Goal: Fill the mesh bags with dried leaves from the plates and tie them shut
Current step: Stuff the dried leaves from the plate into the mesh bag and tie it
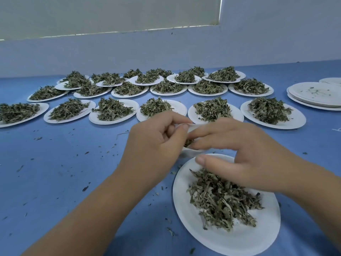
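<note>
The left hand (156, 139) was clamped on a white mesh bag (190, 125) at mid-frame, seemingly for filling. The fingers of the right hand (245, 150) were laid at its mouth, grip undeterminable. One plate (203, 237) of dried leaves (221, 200) was kept just below. Six filled plates (295, 122) were counted beyond, with more behind.

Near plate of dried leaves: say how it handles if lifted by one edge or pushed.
Probably light and bendy: the plate looks like thin paper. Lifted by one edge it may sag and spill, since the leaves lie in a loose heap. Pushed flat, it should slide on the cloth.
</note>
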`<state>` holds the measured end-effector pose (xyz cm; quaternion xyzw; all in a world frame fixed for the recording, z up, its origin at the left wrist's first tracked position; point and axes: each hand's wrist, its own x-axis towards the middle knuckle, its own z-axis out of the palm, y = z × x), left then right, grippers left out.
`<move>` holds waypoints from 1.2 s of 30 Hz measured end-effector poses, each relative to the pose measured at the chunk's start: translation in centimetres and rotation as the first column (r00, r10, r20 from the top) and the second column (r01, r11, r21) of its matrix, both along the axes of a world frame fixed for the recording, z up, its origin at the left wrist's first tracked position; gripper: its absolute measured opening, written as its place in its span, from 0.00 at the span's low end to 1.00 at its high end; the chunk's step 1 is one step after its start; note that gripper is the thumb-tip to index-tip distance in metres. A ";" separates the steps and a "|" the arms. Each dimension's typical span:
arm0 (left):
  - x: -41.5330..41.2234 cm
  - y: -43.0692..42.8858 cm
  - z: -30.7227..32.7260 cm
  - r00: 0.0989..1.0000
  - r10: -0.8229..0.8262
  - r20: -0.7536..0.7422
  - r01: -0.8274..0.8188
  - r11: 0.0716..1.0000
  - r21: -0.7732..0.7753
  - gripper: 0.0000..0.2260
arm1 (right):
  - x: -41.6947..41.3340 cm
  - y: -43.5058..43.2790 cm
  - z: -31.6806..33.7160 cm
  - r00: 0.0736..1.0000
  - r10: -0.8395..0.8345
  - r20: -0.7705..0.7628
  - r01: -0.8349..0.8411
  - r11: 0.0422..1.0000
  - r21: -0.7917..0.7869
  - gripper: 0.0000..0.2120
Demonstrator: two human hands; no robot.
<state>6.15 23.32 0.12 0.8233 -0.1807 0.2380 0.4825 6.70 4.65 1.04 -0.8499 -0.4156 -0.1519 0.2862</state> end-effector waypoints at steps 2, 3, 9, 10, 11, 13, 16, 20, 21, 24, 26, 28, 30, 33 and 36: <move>0.1 0.3 0.2 0.999 0.034 0.022 -0.034 0.999 0.004 0.08 | -0.1 -0.6 0.6 0.996 0.012 -0.090 0.004 0.986 0.168 0.10; 0.1 0.4 0.2 0.998 0.049 0.031 -0.049 0.999 0.005 0.08 | 0.0 -0.9 0.9 0.995 -0.004 -0.095 0.022 0.982 0.190 0.09; 0.0 0.4 -0.1 0.991 0.092 0.100 -0.100 0.992 0.073 0.08 | 0.9 -3.0 1.6 0.939 -0.155 -0.307 0.120 0.984 -0.131 0.14; 0.0 0.5 -0.2 0.990 0.094 0.106 -0.103 0.991 0.082 0.07 | 0.9 -3.4 1.7 0.913 -0.178 -0.367 0.105 0.972 -0.210 0.17; 0.0 0.5 -0.2 0.989 0.095 0.110 -0.105 0.991 0.086 0.07 | 0.9 -3.7 1.7 0.888 -0.200 -0.414 0.085 0.956 -0.280 0.19; 0.1 0.5 -0.3 0.989 0.092 0.113 -0.102 0.991 0.088 0.08 | 0.8 -4.0 1.8 0.841 -0.238 -0.486 0.039 0.922 -0.384 0.24; 0.2 0.4 -0.4 0.990 0.088 0.112 -0.099 0.991 0.093 0.08 | 0.6 -4.1 1.7 0.807 -0.293 -0.513 0.034 0.890 -0.454 0.29; 0.3 0.3 -0.5 0.990 0.091 0.109 -0.102 0.990 0.101 0.08 | 0.3 -4.1 1.8 0.807 -0.283 -0.518 0.017 0.888 -0.459 0.32; 0.2 0.3 -0.5 0.990 0.088 0.107 -0.099 0.990 0.103 0.08 | 0.3 -4.1 1.8 0.811 -0.273 -0.517 0.008 0.889 -0.458 0.32; 0.2 0.3 -0.5 0.992 0.076 0.102 -0.088 0.990 0.111 0.08 | 0.3 -3.8 1.5 0.850 -0.248 -0.464 -0.002 0.880 -0.474 0.28; 0.1 0.3 -0.5 0.993 0.069 0.100 -0.081 0.990 0.119 0.08 | 0.4 -3.7 1.2 0.874 -0.237 -0.424 0.001 0.874 -0.487 0.22; 0.1 0.3 -0.5 0.994 0.062 0.086 -0.071 0.991 0.116 0.08 | 0.5 -3.6 1.0 0.885 -0.239 -0.400 0.008 0.867 -0.499 0.19; 0.1 0.2 -0.5 0.996 0.055 0.070 -0.063 0.992 0.112 0.08 | 0.7 -3.6 0.8 0.890 -0.242 -0.386 0.018 0.865 -0.502 0.17; 0.0 0.2 -0.5 0.997 0.047 0.063 -0.054 0.992 0.112 0.09 | 0.8 -3.4 0.5 0.891 -0.258 -0.374 0.038 0.862 -0.505 0.17; 0.0 0.2 -0.5 0.997 0.042 0.061 -0.049 0.992 0.118 0.08 | 0.9 -3.2 0.3 0.889 -0.253 -0.383 0.030 0.865 -0.501 0.18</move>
